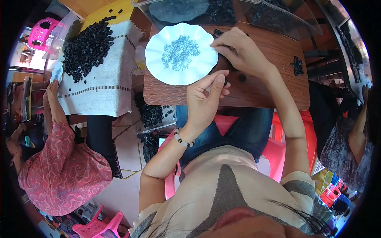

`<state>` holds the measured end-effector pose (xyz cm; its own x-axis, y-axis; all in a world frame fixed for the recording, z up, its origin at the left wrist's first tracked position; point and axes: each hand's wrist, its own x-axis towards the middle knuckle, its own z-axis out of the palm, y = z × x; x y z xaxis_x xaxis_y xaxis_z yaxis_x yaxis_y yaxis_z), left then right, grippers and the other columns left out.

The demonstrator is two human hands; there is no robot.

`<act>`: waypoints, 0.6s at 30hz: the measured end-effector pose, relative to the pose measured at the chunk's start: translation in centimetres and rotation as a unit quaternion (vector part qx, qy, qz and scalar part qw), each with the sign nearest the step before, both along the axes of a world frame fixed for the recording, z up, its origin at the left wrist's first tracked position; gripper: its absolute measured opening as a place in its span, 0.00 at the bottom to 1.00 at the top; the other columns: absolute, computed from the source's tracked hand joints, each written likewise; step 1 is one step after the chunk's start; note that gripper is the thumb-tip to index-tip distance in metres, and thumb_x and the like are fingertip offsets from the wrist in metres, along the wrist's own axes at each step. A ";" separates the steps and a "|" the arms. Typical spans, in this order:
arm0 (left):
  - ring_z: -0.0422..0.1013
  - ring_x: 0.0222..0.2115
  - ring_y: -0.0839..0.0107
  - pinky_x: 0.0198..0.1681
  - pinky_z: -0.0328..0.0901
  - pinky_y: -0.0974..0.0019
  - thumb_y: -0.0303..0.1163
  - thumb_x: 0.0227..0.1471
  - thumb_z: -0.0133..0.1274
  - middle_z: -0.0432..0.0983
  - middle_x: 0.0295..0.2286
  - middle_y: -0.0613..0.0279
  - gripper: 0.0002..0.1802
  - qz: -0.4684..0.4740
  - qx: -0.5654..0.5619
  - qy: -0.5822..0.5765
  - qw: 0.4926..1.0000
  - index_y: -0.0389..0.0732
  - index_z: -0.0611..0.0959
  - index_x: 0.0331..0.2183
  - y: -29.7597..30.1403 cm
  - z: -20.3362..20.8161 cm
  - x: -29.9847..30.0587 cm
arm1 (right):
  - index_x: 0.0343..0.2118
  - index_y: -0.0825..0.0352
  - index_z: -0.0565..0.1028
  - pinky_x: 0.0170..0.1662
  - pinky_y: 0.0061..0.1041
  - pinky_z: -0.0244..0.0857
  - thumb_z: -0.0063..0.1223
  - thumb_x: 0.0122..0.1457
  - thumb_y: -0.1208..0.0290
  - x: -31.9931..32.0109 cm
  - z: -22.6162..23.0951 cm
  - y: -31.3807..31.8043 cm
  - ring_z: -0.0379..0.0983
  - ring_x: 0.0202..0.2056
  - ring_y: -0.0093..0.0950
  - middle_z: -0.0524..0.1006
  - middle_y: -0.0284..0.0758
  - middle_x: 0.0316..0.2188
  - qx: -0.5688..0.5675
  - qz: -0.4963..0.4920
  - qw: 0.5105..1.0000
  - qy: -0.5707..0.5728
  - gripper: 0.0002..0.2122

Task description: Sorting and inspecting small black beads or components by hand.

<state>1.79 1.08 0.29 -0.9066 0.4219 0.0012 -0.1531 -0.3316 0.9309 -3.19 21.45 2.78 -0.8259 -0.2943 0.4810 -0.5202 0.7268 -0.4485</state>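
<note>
In the head view, the left hand (206, 93) is raised over the table's (178, 95) near edge, its fingers curled in around a small black piece (226, 81), only part of which shows. The right hand (242, 51) is at the right rim of the white, wavy-edged plate (154, 65); its thumb and forefinger are narrowed almost together, and I cannot tell whether they pinch anything. Clear bits (180, 53) lie spread over the plate's middle. A small dark cluster (297, 66) sits toward the table's right side. Beyond the plate stands a clear bin (137, 4). At left, a black heap (87, 51) rests on a pale cloth (99, 101), beside a co-worker (65, 170) in a patterned top.
</note>
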 end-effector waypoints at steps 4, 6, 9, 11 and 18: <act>0.73 0.25 0.84 0.27 0.65 0.79 0.38 0.67 0.54 0.82 0.30 0.64 0.17 -0.020 -0.001 -0.029 0.999 0.35 0.86 0.47 -0.4 -0.6 -0.4 | 0.40 0.66 0.83 0.46 0.35 0.67 0.57 0.60 0.74 -4.0 -1.5 -1.7 0.72 0.42 0.38 0.81 0.37 0.37 0.070 -0.014 0.997 0.024 0.07; 0.72 0.24 0.85 0.27 0.64 0.79 0.38 0.67 0.54 0.82 0.31 0.65 0.16 -0.015 0.016 -0.046 0.999 0.35 0.86 0.46 -0.4 -0.6 -0.6 | 0.40 0.65 0.83 0.47 0.36 0.69 0.57 0.61 0.72 -5.4 -1.8 -2.9 0.72 0.43 0.38 0.80 0.37 0.36 0.129 -0.049 0.990 -0.010 0.08; 0.72 0.26 0.85 0.30 0.66 0.80 0.36 0.66 0.56 0.82 0.33 0.64 0.16 -0.015 0.022 -0.063 0.998 0.35 0.85 0.48 -0.3 -0.5 -0.5 | 0.41 0.64 0.84 0.47 0.37 0.70 0.58 0.60 0.71 -5.9 -2.4 -3.8 0.72 0.44 0.39 0.79 0.37 0.36 0.155 -0.071 0.985 -0.013 0.09; 0.75 0.29 0.83 0.33 0.70 0.78 0.31 0.63 0.59 0.82 0.33 0.65 0.15 -0.022 0.031 -0.053 0.998 0.34 0.85 0.49 -0.1 -0.9 -0.5 | 0.39 0.62 0.84 0.47 0.38 0.71 0.61 0.56 0.72 -5.6 -2.1 -3.8 0.72 0.45 0.39 0.79 0.37 0.37 0.170 -0.072 0.982 -0.033 0.08; 0.78 0.35 0.79 0.41 0.74 0.75 0.25 0.61 0.60 0.83 0.34 0.63 0.18 -0.028 0.041 -0.007 0.999 0.33 0.82 0.52 -0.5 -1.5 -1.0 | 0.36 0.65 0.79 0.44 0.35 0.68 0.62 0.55 0.73 -5.3 -1.3 -4.2 0.71 0.40 0.37 0.78 0.35 0.31 0.102 -0.051 0.992 -0.053 0.06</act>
